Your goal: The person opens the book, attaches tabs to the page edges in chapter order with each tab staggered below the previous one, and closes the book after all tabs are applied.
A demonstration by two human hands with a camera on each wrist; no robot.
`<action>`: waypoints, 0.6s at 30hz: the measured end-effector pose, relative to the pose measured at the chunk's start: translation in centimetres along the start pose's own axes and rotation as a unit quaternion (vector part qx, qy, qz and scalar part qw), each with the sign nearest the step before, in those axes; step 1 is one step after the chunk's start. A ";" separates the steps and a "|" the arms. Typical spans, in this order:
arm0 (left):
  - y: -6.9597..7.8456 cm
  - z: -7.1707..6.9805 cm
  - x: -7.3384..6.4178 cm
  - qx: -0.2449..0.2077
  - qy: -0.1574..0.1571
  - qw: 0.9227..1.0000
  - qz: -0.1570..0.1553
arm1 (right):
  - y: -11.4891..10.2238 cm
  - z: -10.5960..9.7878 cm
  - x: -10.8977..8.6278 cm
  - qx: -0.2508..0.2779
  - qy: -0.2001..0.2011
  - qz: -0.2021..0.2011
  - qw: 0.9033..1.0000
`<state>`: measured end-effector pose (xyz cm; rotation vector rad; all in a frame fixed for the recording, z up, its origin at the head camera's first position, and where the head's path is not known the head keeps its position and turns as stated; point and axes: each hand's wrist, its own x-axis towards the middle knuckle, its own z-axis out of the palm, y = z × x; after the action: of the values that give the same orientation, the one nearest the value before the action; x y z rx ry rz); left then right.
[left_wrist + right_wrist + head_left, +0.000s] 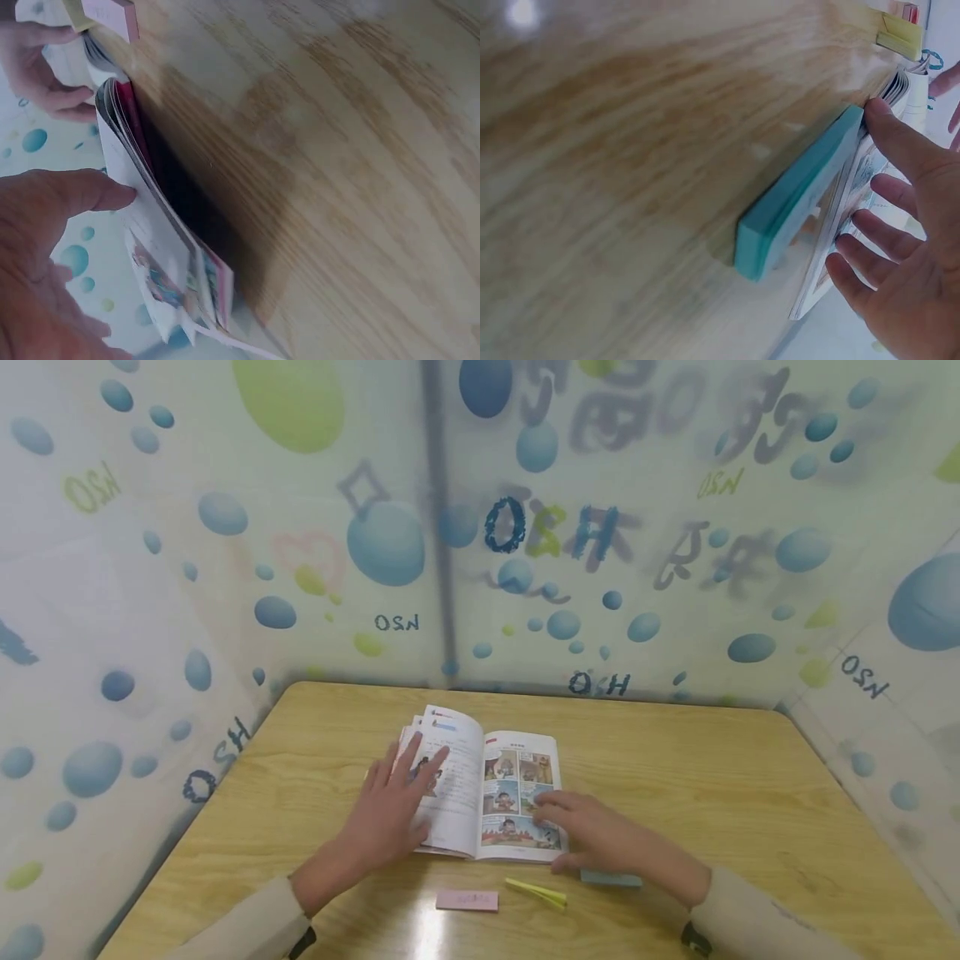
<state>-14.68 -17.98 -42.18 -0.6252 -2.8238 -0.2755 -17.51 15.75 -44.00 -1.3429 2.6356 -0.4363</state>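
An open book (459,818) lies on the wooden table, with a comic strip on its right page and text with a picture on its left page. Spread over the left page is my left hand (390,810), fingers extended and thumb at the lower edge. In the left wrist view the thumb lies against the page and the book's left side stands raised off the table. My right hand (592,833) is at the right page, its fingers loosely bent over the page's outer edge. A teal sticky-note pad (799,195) lies beneath the right hand, beside the book.
A pink sticky-note pad (467,901) with writing on it lies in front of the book. To its right is a yellow sticky-note pad (536,892), its leaves fanned apart. Behind the table hangs a curtain (637,635) printed with blue and green dots.
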 end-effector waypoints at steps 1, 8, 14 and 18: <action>0.2 0.2 0.0 -0.003 -0.016 1.000 0.008 | 0.0 0.0 0.1 0.000 -0.001 -0.001 1.000; 1.6 0.6 0.6 -0.016 -0.101 0.993 0.053 | 0.1 -0.6 0.4 0.005 -0.031 0.009 0.999; 2.1 0.4 0.6 -0.022 -0.179 0.980 0.085 | 0.0 -1.0 0.4 0.016 -0.046 0.011 0.999; 2.0 0.5 0.3 -0.042 -0.208 0.974 0.077 | 0.1 -1.2 0.2 0.024 -0.043 0.003 0.999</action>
<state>-14.19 -15.98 -42.28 -1.0219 -3.1446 -0.2608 -18.01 15.81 -42.91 -1.3079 2.5430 -0.4298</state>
